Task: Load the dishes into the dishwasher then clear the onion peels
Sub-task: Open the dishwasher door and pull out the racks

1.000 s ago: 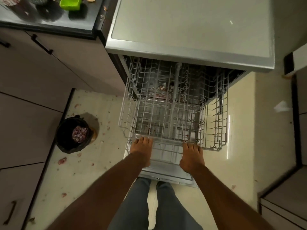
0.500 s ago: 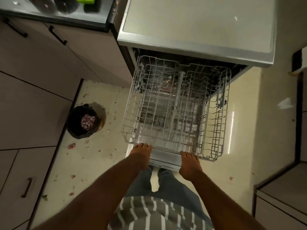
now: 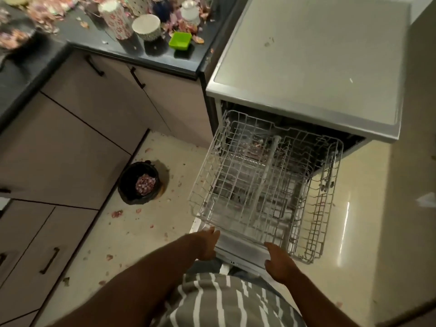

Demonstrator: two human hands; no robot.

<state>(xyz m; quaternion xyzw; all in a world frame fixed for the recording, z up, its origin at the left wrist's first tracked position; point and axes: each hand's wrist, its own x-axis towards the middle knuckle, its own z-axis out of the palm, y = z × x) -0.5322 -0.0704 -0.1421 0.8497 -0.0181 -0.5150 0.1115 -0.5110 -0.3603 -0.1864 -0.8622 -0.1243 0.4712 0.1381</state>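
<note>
Status: early, nothing loaded yet as far as we can see.

Our dishwasher (image 3: 306, 55) stands with its door down and the upper rack (image 3: 264, 185) pulled out over it. The wire rack looks bare; something pinkish sits deep inside, too blurred to identify. Our left hand (image 3: 207, 241) sits at the rack's front left corner, fingers straight and relaxed, gripping nothing; whether it touches the wire we cannot tell. Our right hand (image 3: 278, 260) hovers just beside the front edge near the middle, fingers loosely spread, also holding nothing.

Dishes are all on the dark counter (image 3: 70, 36) to the left: a patterned cup (image 3: 115, 17), a white bowl (image 3: 146, 27), a green container (image 3: 180, 40), and more items behind that we can't make out. Onion peels (image 3: 44, 10) are strewn across that counter and among the dishes.

More scraps dot the floor (image 3: 132, 223) near the black bin (image 3: 139, 182), which already has peels in it.

Our read: rack prep is done. Left: move every dish from counter to rack, push the rack in, shut the door, then sweep up the peels. The bulk of the work is ahead.
</note>
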